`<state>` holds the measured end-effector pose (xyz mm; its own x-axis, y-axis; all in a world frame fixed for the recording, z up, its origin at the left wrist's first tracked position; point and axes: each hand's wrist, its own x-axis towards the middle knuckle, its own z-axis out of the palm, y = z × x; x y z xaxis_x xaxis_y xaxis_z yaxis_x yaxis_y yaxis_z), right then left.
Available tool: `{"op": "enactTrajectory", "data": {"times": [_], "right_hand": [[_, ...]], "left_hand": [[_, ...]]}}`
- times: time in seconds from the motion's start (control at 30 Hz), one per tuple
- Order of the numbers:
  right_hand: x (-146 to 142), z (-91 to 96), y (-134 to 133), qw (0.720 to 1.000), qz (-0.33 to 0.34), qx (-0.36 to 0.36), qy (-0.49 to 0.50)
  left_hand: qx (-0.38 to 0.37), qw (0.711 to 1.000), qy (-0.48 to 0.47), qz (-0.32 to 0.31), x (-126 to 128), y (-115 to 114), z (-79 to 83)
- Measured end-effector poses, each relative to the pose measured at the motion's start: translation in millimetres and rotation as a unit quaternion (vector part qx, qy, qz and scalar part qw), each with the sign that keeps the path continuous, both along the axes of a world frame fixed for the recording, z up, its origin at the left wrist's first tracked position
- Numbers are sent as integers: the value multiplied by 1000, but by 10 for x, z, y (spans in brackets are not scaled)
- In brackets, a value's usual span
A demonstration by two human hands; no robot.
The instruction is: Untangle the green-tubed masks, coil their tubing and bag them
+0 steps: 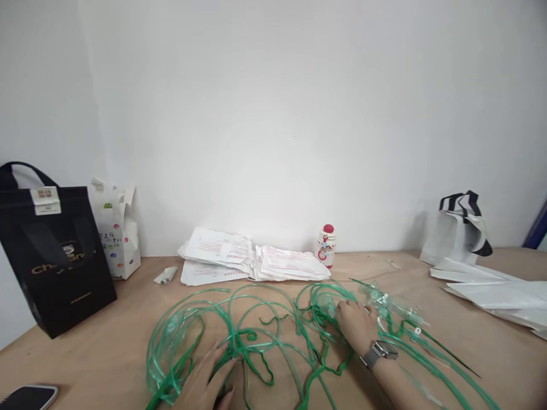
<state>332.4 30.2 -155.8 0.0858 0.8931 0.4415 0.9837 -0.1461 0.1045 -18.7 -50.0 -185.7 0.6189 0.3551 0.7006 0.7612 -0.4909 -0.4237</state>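
Plenty of tubing, looping!
It lies under the bent fingers of left hand and right hand, grip unclear; rightmost strands slant toward near right.

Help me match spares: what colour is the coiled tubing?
The coiled tubing is translucent green, clearest in the head view.

Tubing lies on the table under the left hand and right hand. Packets lie beyond them, a phone left of the left.
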Motion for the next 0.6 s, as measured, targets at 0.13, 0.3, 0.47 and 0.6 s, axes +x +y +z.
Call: {"op": "enactTrajectory", "data": {"times": [0.13, 0.3, 0.47, 0.6], "right_hand": [[-70, -4, -3, 1000, -5, 9, 18], [-114, -27, 15, 999, 5, 23, 38], [-147, -34, 12, 998, 60, 12, 34], [-81, 15, 20, 994, 89, 42, 48]], "left_hand": [[-4, 1000, -28, -10, 18, -6, 1], [6, 1000, -7, 2, 44, -9, -44], [-33, 999, -15, -8, 49, -1, -119], [-56, 998, -13, -14, 17, 24, -142]]}}
